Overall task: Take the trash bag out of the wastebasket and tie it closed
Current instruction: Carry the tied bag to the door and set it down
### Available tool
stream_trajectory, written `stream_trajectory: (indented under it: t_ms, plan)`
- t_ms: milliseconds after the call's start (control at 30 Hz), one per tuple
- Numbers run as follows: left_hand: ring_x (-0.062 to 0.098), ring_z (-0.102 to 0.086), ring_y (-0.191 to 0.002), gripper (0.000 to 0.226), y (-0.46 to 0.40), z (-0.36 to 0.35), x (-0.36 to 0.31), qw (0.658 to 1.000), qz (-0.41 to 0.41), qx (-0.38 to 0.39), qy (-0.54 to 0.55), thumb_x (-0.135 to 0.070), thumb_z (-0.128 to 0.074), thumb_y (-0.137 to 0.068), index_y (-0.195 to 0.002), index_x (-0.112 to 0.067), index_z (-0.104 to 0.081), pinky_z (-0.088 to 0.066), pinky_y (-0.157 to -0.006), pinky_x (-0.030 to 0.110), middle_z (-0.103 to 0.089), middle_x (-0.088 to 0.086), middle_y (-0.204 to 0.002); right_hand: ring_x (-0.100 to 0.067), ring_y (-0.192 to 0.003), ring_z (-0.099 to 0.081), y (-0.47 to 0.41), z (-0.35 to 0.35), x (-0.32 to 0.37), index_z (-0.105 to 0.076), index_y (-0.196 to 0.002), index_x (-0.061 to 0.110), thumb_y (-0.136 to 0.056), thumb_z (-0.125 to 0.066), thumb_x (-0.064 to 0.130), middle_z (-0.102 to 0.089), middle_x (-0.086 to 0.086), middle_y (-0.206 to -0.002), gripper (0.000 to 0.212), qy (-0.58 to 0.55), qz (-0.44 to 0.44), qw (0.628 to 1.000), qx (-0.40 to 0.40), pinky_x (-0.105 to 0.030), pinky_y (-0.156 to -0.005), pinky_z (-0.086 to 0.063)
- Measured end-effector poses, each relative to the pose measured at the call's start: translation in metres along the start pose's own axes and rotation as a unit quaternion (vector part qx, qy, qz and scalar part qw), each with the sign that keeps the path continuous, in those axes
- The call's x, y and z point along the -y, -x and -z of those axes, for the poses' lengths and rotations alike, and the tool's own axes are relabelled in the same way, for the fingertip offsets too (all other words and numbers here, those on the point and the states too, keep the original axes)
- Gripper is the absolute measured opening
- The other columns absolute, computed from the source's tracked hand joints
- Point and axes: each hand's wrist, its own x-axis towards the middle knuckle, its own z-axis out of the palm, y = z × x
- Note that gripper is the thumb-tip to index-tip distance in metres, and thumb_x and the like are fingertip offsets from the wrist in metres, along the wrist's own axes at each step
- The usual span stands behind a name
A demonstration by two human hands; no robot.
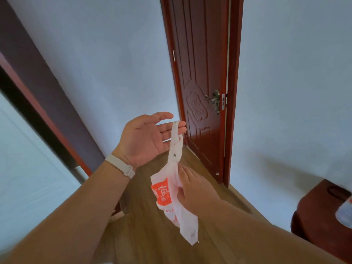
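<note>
A thin white plastic trash bag with an orange printed panel hangs in the air in front of me. Its two twisted handles loop over the fingertips of my left hand, which is palm up with the fingers spread. The handles cross in a twist just above the bag's body. My right hand is lower and grips the side of the bag from behind. The wastebasket is not in view.
A dark red wooden door with a metal handle stands shut ahead. White walls are to the left and right. A wooden floor lies below. A dark red piece of furniture sits at the lower right.
</note>
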Motion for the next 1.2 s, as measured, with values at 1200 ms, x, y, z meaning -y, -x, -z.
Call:
stream_trajectory:
  t_ms: [1200]
  plan:
    - [0.042,-0.055,-0.122,0.03,-0.36,0.129,0.035,0.97,0.159,0.179,0.038,-0.023,-0.055,-0.08,-0.104,-0.006,-0.061,-0.027,-0.114,0.057,-0.066,0.023,-0.114,-0.025,-0.136,-0.036,-0.186,-0.024,-0.205,-0.006,-0.147,0.024,-0.094,-0.047,0.038,-0.019,0.005,-0.158,0.069,0.082,-0.405,0.91,-0.01,-0.042,-0.1,-0.045]
